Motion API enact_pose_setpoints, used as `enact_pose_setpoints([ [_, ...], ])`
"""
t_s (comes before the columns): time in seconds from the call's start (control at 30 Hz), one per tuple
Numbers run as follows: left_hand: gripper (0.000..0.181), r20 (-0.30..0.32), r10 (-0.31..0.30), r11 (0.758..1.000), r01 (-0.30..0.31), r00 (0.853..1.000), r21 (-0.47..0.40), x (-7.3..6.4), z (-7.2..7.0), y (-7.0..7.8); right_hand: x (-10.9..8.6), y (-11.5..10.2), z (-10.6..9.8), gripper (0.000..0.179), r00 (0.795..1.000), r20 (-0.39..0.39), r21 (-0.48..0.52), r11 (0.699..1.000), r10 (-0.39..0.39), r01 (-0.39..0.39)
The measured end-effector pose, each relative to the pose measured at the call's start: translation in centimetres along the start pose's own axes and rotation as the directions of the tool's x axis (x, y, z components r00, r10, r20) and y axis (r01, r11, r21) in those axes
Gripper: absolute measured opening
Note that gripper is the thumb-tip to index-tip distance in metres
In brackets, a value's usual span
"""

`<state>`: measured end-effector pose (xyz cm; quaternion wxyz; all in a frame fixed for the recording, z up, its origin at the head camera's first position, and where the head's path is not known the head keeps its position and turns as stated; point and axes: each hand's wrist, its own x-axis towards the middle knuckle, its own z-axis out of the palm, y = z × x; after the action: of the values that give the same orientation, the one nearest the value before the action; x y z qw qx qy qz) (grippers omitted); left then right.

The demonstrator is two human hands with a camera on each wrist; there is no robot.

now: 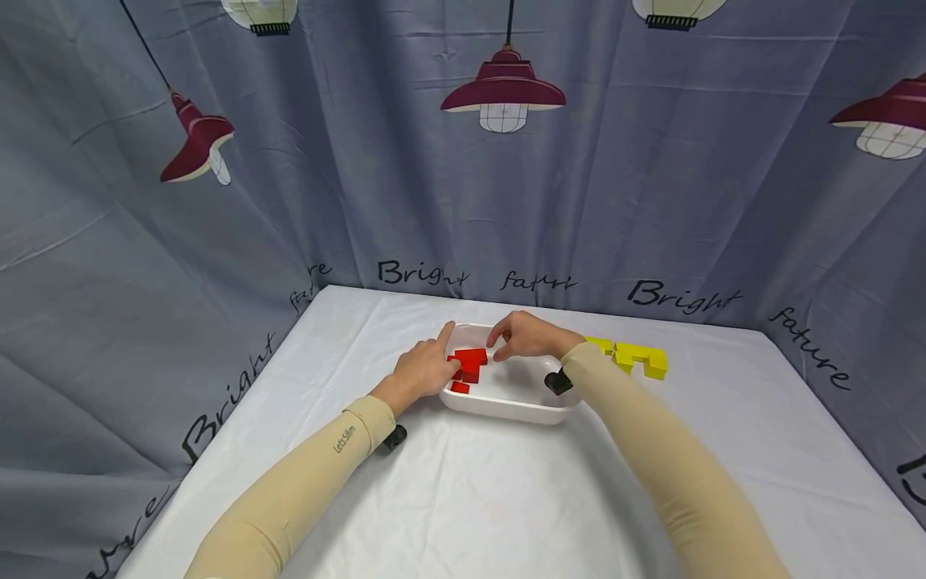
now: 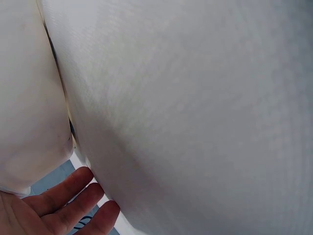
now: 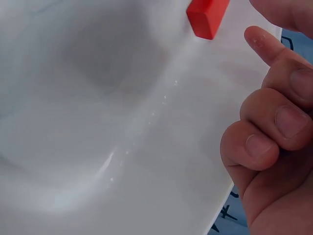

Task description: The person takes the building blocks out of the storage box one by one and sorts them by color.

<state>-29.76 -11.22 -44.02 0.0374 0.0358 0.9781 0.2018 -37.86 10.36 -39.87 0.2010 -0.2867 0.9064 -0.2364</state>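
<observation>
The left sleeve, beige with small lettering, leads to the left hand at the left end of a white tray. Its index finger lies extended along the rim, and its thumb reaches inside to the red pieces; in the left wrist view three other fingers show slightly bent, with small gaps between them. Whether the thumb presses on a piece, I cannot tell.

The red blocks lie inside the tray, at its left end. They are bright, plain red, with flat faces and crisp, square edges; the main shape is stepped, a smaller bit sits nearer the front wall, and part of the group is hidden by the thumb. The tray itself is glossy, with rounded corners.

Further right, the right hand hangs over the tray's far side, thumb and index finger parted with nothing between them, the other three fingers curled in. Beyond its wrist, yellow blocks, also angular and stepped, rest on the white tablecloth, partly covered by the right sleeve.
</observation>
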Motion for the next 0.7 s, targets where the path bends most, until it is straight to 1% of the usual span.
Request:
enact_pose_setpoints([
  [0.23,0.074,-0.008,0.008,1.000,-0.008,1.000,0.002,0.0,0.1,-0.1,0.9,0.3,0.7,0.032,1.000,-0.014,-0.024,0.999,0.027,-0.028],
  [0.43,0.074,-0.008,0.005,1.000,-0.005,1.000,0.006,0.1,0.3,-0.1,1.4,0.3,1.3,0.038,1.000,0.012,-0.103,0.994,0.029,-0.027],
  [0.53,0.074,-0.011,0.007,1.000,-0.007,1.000,0.009,0.1,0.3,-0.1,1.4,0.1,1.5,0.038,0.999,0.024,-0.131,0.991,0.024,-0.020],
  [0.7,0.074,-0.016,0.018,1.000,-0.018,1.000,0.012,0.0,0.1,0.0,1.6,-0.2,1.7,0.034,1.000,0.012,-0.148,0.989,0.014,-0.012],
])
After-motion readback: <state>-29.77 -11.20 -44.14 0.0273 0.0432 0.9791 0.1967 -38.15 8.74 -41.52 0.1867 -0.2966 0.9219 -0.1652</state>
